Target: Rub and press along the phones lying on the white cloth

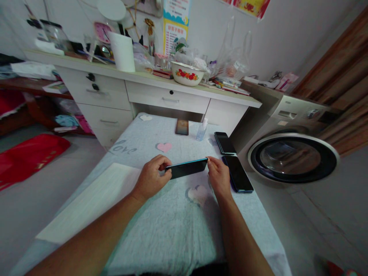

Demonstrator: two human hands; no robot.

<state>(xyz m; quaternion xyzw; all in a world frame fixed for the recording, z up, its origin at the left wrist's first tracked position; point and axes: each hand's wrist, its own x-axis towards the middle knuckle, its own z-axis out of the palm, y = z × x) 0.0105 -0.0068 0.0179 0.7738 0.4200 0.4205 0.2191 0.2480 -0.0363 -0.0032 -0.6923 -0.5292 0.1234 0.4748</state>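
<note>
A dark smartphone (188, 169) is held sideways above the cloth-covered table, its screen dark. My left hand (152, 176) pinches its left end between thumb and fingers. At the other end, my right hand (218, 174) grips the phone's right edge. Just right of that hand lies a larger dark phone (238, 174) on the cloth, with a smaller phone (225, 143) beyond it. A clear spray bottle (201, 130) stands farther back, beside a small brown blurred item (182, 127). Left of my left hand, a pale folded cloth or paper (94, 201) lies flat.
The table's pale cloth (169, 230) has heart prints. Behind it, a white desk (169, 97) carries a flowered bowl (188, 73), a paper roll (122, 51) and plastic bags. To the right stands a washing machine (290, 111). A red bag (31, 157) lies on the floor at left.
</note>
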